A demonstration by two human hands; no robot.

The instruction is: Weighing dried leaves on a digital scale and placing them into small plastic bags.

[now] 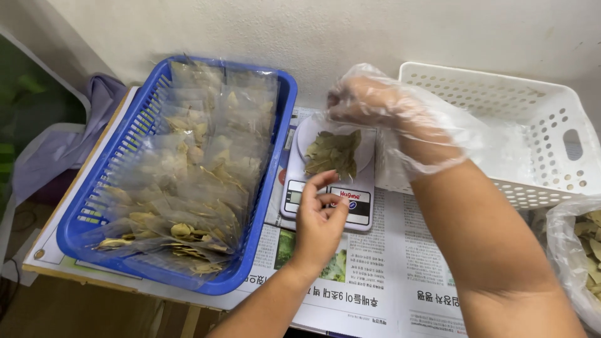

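Observation:
A small white kitchen scale [294, 195] sits on newspaper, with a heap of dried green-brown leaves [333, 154] on its round pan. My left hand [319, 216], bare, hovers over the scale's display with thumb and fingers pinched lightly together; I cannot see anything in them. My right hand [391, 116] wears a loose clear plastic glove and is held above the far right edge of the pan, its fingers curled, nothing visibly in them.
A blue plastic basket [269, 206] at left holds several clear bags of dried leaves. A white perforated basket [538, 125] stands at back right. A clear bag of loose leaves [579, 250] lies at the right edge. Newspaper [388, 281] covers the table.

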